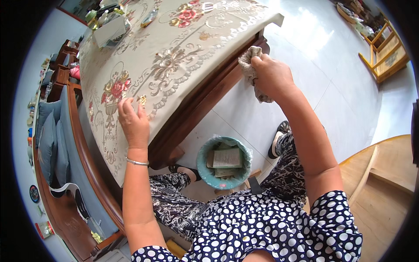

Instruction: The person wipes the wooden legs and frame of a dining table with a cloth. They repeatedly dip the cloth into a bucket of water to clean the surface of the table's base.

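Observation:
My right hand [273,76] grips a crumpled beige cloth [249,65] beyond the table's right edge. The cloth droops below my fingers over the floor. On the left, my left hand [134,124] rests with loosely bent, parted fingers on a cream tablecloth [135,56] printed with red roses and scrollwork. Close to its fingertips lies a small gold-coloured piece [142,100], too small to make out. A dark wooden table edge [209,94] shows under the cloth's border.
Between my legs stands a teal bin [200,163] with a clear liner, a flattened box [227,158] inside. A box-like holder [110,31] with bottles stands on the table's far left. Left is a wooden sofa [94,166]; right, a round wooden piece [379,174] and a yellow wooden frame [386,52].

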Demonstrator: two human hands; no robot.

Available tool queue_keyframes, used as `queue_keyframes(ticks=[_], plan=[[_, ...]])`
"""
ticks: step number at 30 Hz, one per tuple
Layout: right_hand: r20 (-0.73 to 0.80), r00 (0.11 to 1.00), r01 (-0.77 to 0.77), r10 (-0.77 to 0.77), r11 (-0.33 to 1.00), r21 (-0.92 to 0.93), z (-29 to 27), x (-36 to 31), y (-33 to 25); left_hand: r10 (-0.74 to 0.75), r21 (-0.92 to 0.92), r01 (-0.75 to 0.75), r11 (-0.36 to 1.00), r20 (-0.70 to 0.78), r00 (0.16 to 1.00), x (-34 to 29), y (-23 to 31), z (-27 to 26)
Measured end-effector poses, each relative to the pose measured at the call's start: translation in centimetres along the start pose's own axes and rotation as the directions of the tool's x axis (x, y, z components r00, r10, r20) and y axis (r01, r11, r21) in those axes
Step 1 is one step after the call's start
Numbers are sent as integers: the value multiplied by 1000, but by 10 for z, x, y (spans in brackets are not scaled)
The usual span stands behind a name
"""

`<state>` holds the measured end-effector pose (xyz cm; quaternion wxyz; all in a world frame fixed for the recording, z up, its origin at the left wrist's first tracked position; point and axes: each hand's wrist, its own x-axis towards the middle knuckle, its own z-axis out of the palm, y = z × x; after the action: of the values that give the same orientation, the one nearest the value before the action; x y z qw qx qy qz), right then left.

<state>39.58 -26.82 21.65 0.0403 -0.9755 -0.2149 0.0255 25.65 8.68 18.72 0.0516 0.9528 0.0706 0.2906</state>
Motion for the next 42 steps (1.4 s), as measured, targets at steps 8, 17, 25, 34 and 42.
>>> queue_keyframes(ticks=[8,17,25,34,42], plan=[[-56,998,-12,20,989,148,21,-6,28,125,235,-146,961,99,987,-1,18,-15],[-104,992,-49,65,987,153,28,-2,53,68,-221,60,973,531,845,-119,139,5],[-116,987,-95,112,985,141,29,-4,73,-341,124,939,-321,910,-237,-325,52,89],[-105,985,-113,136,973,202,20,-6,79,-330,152,961,233,942,-70,-283,71,158],[-265,908,-26,324,675,738,22,2,91,-239,-413,650,638,697,677,-172,157,164]])
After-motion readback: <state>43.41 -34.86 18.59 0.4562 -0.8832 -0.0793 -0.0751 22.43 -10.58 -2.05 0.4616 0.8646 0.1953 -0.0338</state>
